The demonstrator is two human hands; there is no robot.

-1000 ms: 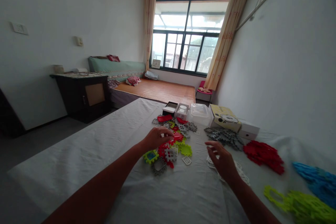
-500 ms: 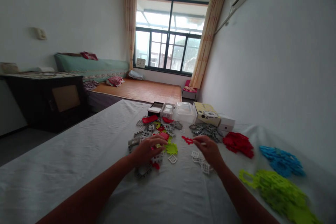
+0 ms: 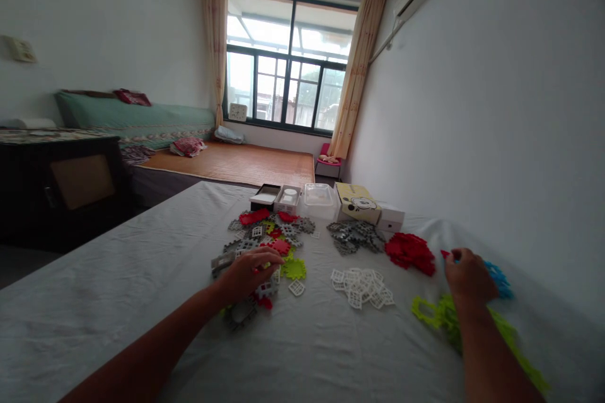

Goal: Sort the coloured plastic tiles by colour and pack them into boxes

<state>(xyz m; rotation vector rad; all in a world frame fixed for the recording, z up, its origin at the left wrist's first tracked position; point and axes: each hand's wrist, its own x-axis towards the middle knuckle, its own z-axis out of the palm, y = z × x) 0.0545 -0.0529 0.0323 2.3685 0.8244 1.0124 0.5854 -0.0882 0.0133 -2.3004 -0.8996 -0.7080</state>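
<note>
My right hand (image 3: 469, 274) is over the right side of the table, closed in a pinch. A small red plastic piece (image 3: 445, 254) pokes out between its thumb and fingers; the rest of the piece is hidden. Below and behind that hand lie a blue pile (image 3: 501, 282) and a lime-green pile (image 3: 443, 321) of toothed interlocking pieces, both partly covered by it. My left hand (image 3: 250, 272) rests over a mixed pile of grey, red, white and lime pieces (image 3: 246, 244), fingers loosely bent and apart. Beside its fingertips lies a lime piece (image 3: 295, 269).
White window-lattice pieces (image 3: 362, 288) form a heap mid-table, with a red pile (image 3: 410, 253) and a dark grey pile (image 3: 355, 236) behind. Along the back edge stand a black box (image 3: 265, 196), a clear plastic tub (image 3: 319, 200), a yellow box (image 3: 358, 203) and a white box (image 3: 391, 216).
My right hand has moved right with the red piece, from above the white heap past the red pile to the blue one. My left hand stays at the mixed pile. The view has shifted right.
</note>
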